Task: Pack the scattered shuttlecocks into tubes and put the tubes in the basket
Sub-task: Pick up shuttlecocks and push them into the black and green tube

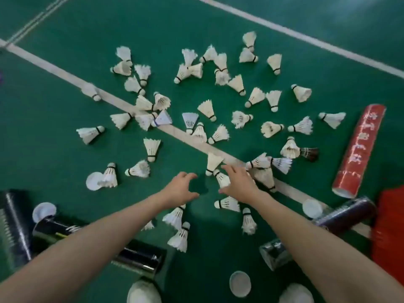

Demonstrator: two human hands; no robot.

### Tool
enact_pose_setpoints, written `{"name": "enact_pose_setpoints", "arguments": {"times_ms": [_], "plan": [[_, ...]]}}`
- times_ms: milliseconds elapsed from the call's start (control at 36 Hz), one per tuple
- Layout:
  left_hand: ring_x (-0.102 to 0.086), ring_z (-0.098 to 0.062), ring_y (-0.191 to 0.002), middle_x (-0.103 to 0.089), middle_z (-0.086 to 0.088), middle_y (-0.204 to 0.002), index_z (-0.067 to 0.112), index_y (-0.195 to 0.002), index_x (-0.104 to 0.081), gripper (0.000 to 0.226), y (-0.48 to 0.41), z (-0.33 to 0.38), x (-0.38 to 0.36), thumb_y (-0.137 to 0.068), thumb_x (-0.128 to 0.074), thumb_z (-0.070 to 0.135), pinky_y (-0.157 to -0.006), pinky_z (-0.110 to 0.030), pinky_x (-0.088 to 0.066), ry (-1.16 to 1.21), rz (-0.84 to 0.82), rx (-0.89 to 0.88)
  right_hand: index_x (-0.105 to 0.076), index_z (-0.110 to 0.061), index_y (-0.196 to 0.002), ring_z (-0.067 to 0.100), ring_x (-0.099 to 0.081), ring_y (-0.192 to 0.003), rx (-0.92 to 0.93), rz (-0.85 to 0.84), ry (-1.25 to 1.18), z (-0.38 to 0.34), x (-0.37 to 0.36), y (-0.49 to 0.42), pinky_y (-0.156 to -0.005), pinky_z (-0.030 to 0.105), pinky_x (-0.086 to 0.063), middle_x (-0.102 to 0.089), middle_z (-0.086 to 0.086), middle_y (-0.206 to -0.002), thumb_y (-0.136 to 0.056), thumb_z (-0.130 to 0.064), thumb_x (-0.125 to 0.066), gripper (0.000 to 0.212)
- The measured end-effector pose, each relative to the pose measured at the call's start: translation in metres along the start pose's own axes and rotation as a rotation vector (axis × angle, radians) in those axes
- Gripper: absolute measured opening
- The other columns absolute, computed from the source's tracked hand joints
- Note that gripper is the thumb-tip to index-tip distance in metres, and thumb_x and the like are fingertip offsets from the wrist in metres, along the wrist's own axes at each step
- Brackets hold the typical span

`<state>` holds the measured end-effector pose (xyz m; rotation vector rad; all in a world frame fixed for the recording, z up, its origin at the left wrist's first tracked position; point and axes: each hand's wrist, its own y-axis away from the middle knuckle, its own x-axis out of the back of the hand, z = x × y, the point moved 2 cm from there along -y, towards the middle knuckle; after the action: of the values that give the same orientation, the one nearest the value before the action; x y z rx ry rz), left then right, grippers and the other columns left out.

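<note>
Shuttlecocks [205, 110] lie scattered over the green court floor [54, 127], most of them beyond both hands and across the white line [65, 73] that runs slantwise under the pile. One white shuttlecock [222, 179] lies in the gap between the thumb and fingers of the right hand [239, 185]. That hand is spread wide over it with fingers extended; whether they touch the feathers cannot be told. A second shuttlecock [213, 161] lies just beyond the fingertips, its cork end next to the first. The left hand [181, 190] hovers just beside the right, over bare floor, its fingers loosely curved, thumb apart and holding nothing.

Nearer the person than the hands, a few more shuttlecocks lie between the two forearms. Well out to the right of the right hand lies a red tube [358, 149], its open end toward the person, and between it and the hand is a single dark-feathered shuttlecock [309, 153]. A dark tube [347, 213] lies beside the right forearm with a white cap [312, 208] at its mouth. Beyond that, at the frame edge, is a blurred red object [389, 226]. Other dark tubes [54, 228] lie under and beside the left forearm, with another cap [240, 283] lying near the bottom.
</note>
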<state>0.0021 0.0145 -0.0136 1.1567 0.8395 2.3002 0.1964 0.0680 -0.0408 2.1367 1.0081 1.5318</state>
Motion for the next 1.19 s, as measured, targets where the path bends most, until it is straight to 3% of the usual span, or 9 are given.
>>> {"name": "enact_pose_setpoints", "arguments": {"times_ms": [83, 167, 361, 528, 778, 889, 1000, 1111, 1194], "plan": [[-0.037, -0.025, -0.134, -0.032, -0.011, -0.149, 0.018, -0.146, -0.032, 0.068, -0.011, -0.021, -0.019, -0.088, -0.066, 0.031, -0.109, -0.033, -0.031, -0.019, -0.010, -0.005, -0.015, -0.027, -0.149, 0.029, -0.010, -0.144, 0.047, -0.033, 0.141, 0.003, -0.036, -0.012, -0.113, 0.052, -0.024, -0.011, 0.008, -0.156, -0.079, -0.049, -0.070, 0.091], [-0.037, -0.024, -0.133, -0.032, -0.009, -0.149, 0.020, -0.146, -0.032, 0.067, -0.014, -0.044, -0.038, -0.088, -0.065, 0.029, -0.109, -0.034, -0.034, 0.006, 0.015, 0.008, -0.021, -0.024, -0.148, 0.031, -0.007, -0.144, 0.017, 0.067, 0.099, 0.007, -0.068, -0.020, -0.112, 0.049, -0.025, -0.010, 0.008, -0.157, -0.083, -0.033, -0.070, 0.081], [-0.039, -0.031, -0.127, -0.031, -0.012, -0.143, 0.023, -0.147, -0.026, 0.070, -0.007, -0.089, -0.091, -0.088, -0.063, 0.028, -0.101, -0.047, -0.042, -0.169, -0.004, 0.055, -0.047, -0.021, -0.124, 0.030, -0.037, -0.113, -0.048, 0.248, -0.079, 0.000, -0.097, -0.022, -0.088, 0.036, -0.038, -0.040, 0.011, -0.130, -0.087, -0.014, -0.057, 0.039], [-0.043, -0.033, -0.123, -0.042, -0.015, -0.136, 0.018, -0.146, -0.027, 0.064, 0.000, -0.097, -0.108, -0.089, -0.054, 0.012, -0.101, -0.043, -0.040, 0.169, 0.288, 0.091, -0.043, -0.024, -0.134, 0.026, -0.042, -0.108, 0.225, 0.202, -0.248, -0.043, -0.130, 0.007, -0.090, 0.033, -0.039, -0.042, 0.007, -0.126, -0.084, -0.009, -0.058, 0.054], [-0.015, -0.021, -0.146, -0.016, -0.004, -0.160, 0.019, -0.154, -0.015, 0.073, 0.020, -0.129, -0.079, -0.095, -0.044, 0.053, -0.118, -0.035, -0.015, 0.154, 0.166, 0.021, -0.038, -0.022, -0.144, 0.026, -0.034, -0.123, 0.199, 0.170, -0.219, -0.070, -0.164, -0.013, -0.100, 0.027, -0.029, -0.038, 0.009, -0.137, -0.091, -0.008, -0.055, 0.057], [-0.024, -0.019, -0.141, -0.026, 0.000, -0.154, 0.028, -0.152, -0.019, 0.094, 0.065, -0.149, -0.062, -0.078, -0.071, 0.054, -0.116, -0.032, -0.022, 0.015, 0.047, -0.016, -0.038, -0.023, -0.144, 0.026, -0.032, -0.124, 0.236, 0.170, -0.192, -0.084, -0.169, -0.019, -0.101, 0.029, -0.030, -0.036, 0.007, -0.138, -0.091, -0.010, -0.055, 0.057], [-0.033, -0.024, -0.125, -0.038, -0.004, -0.132, 0.032, -0.148, -0.022, 0.107, 0.093, -0.168, -0.076, -0.061, -0.078, 0.061, -0.108, -0.036, -0.029, -0.402, -0.111, -0.056, -0.043, -0.024, -0.139, 0.025, -0.031, -0.123, 0.202, 0.192, -0.211, -0.091, -0.172, -0.024, -0.095, 0.024, -0.027, -0.037, 0.007, -0.136, -0.092, -0.011, -0.053, 0.050], [-0.027, -0.024, -0.125, -0.034, -0.003, -0.131, 0.031, -0.146, -0.025, 0.104, 0.106, -0.171, -0.102, -0.061, -0.077, 0.060, -0.108, -0.037, -0.015, -0.631, -0.122, -0.188, -0.043, -0.023, -0.139, 0.025, -0.030, -0.123, 0.188, 0.184, -0.214, -0.093, -0.172, -0.022, -0.097, 0.025, -0.027, -0.037, 0.008, -0.136, -0.092, -0.009, -0.053, 0.050], [-0.028, -0.027, -0.126, -0.039, -0.005, -0.132, 0.026, -0.144, -0.032, 0.080, 0.103, -0.177, -0.114, -0.075, -0.069, 0.041, -0.109, -0.040, -0.015, -0.726, -0.124, -0.174, -0.040, -0.021, -0.141, 0.025, -0.030, -0.123, 0.191, 0.165, -0.211, -0.094, -0.170, -0.018, -0.096, 0.024, -0.026, -0.036, 0.009, -0.135, -0.091, -0.009, -0.053, 0.053]]}}
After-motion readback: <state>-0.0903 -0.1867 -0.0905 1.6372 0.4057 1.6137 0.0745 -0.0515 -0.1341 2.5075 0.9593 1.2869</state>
